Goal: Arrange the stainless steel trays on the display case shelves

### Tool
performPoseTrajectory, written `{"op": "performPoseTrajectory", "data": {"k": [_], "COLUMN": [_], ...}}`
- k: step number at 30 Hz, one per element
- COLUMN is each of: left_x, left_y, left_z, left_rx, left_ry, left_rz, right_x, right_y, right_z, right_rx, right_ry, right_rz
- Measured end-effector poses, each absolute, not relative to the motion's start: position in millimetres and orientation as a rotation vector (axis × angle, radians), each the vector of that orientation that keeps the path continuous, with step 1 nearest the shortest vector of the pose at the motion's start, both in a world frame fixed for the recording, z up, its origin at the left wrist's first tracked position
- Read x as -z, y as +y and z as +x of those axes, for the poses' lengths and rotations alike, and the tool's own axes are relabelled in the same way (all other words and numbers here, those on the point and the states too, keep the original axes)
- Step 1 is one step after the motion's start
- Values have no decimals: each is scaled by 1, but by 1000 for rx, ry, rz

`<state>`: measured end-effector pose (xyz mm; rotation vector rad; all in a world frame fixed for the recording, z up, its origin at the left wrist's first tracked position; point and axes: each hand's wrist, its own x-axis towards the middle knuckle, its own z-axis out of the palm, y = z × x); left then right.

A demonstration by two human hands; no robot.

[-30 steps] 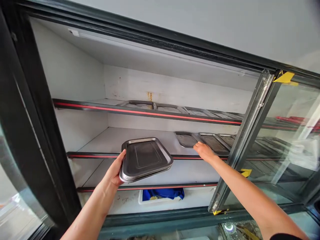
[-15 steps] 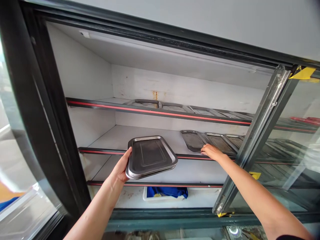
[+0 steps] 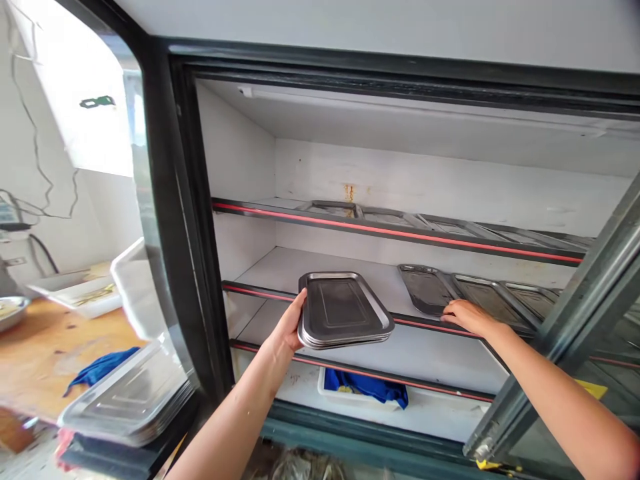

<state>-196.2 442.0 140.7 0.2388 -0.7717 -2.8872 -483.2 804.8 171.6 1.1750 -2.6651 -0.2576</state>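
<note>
A stack of shallow rectangular metal trays is gripped at its left edge by my left hand, thumb over the rim and fingers out of sight underneath. It is held level in front of the shelves. My right hand reaches to the middle shelf, its curled fingers at the near right corner of a single metal tray that lies there. Just right of that one, more metal trays lie side by side, partly behind my right forearm.
Several trays line the upper shelf of the display cabinet. Below sits a white bin with a blue cloth. A sliding glass door's frame stands at right. Lidded plastic containers and a wooden table are left.
The view has swung left, so the table and plastic containers outside the cabinet now show. Both hands keep their places at the stack and the shelf tray.
</note>
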Motion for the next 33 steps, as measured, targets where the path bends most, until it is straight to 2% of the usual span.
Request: {"op": "performPoseTrajectory", "data": {"k": [5,8,12,19,28,33], "left_x": [-141,-141,-142,-141,-149,-139], "left_y": [442,443,444,444,447,440], "left_z": [-197,-197,-193,-186,-184,-191], "left_rx": [2880,2917,2925,2956,2898,2975], "left_ry": [-775,-759,-785,-711,-699,-746], "left_rz": [245,170,123,74,141,131], "right_x": [-186,-191,-186,-195,-225,-226], "right_y": [780,736,682,666,667,668], "right_z": [-445,-373,-288,-282,-277,-272], "right_rx": [28,-193,-180,-255,-242,-207], "right_ry": [-2604,-2303,-1967,-1916,-2062,-1838], "right_rz": [1087,1421,1907,2237,2253,1874]}}
